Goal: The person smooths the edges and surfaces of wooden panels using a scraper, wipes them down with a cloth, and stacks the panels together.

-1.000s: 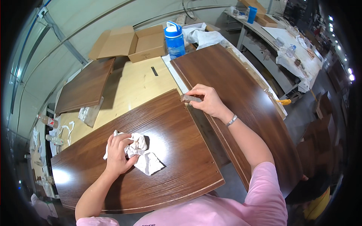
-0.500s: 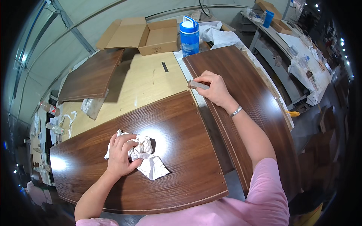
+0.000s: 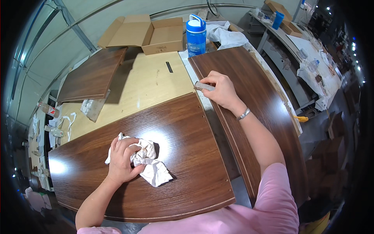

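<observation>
A dark brown wood-grain panel point(image 3: 183, 156) lies in front of me, its glossy face up. On its left half my left hand point(image 3: 124, 162) has its fingers curled over a crumpled white cloth point(image 3: 156, 173), which is pressed against the surface. Between the fingers and thumb of my right hand point(image 3: 221, 91) is a small grey-brown block point(image 3: 203, 86). That hand is just beyond the panel's far right corner, over the near left edge of a second brown panel point(image 3: 257, 105). Small holes run along the first panel's right edge.
Beyond the panels, a pale wooden table point(image 3: 148, 80) bears a third brown panel point(image 3: 87, 78), an open cardboard box point(image 3: 165, 37) and a short black strip point(image 3: 169, 67). A blue bottle point(image 3: 196, 39) stands by the second panel. A gap separates the two nearest panels. Another cluttered workbench point(image 3: 288, 54) is at far right.
The whole view has shifted slightly. Both hands keep their hold on the cloth and the block, in almost the same places on the panels.
</observation>
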A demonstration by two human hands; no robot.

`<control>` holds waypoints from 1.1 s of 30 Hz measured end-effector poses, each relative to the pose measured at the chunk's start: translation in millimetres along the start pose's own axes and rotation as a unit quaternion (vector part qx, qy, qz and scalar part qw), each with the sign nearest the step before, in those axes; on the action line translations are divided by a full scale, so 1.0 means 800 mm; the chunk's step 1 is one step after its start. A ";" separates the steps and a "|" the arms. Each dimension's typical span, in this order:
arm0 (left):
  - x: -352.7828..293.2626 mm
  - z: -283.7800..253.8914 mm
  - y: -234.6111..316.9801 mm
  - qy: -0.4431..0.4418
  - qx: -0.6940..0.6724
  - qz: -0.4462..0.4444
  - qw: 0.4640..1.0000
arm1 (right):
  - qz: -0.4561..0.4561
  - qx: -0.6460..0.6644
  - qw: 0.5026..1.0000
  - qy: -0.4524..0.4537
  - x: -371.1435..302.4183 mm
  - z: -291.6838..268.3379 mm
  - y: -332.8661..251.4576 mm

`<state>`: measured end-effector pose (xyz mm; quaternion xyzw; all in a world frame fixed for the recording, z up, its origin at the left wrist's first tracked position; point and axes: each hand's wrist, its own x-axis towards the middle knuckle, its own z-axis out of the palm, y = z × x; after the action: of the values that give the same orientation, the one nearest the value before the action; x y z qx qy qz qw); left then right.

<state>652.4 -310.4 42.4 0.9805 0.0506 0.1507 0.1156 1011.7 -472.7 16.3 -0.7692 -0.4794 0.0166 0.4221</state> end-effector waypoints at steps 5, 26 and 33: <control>-0.001 0.000 0.001 0.000 0.000 0.001 1.000 | 0.018 0.072 0.997 -0.032 -0.011 0.006 0.004; 0.003 0.000 0.005 0.040 0.006 0.017 0.999 | 0.172 0.304 0.937 -0.004 -0.277 -0.062 -0.129; 0.147 -0.018 0.028 -0.102 -0.265 -0.047 0.958 | 0.175 0.430 0.879 0.110 -0.348 -0.025 -0.187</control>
<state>761.0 -313.7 94.5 0.9214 0.0427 0.0523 0.3828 762.0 -667.4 22.9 -0.5805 -0.2328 0.2100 0.7515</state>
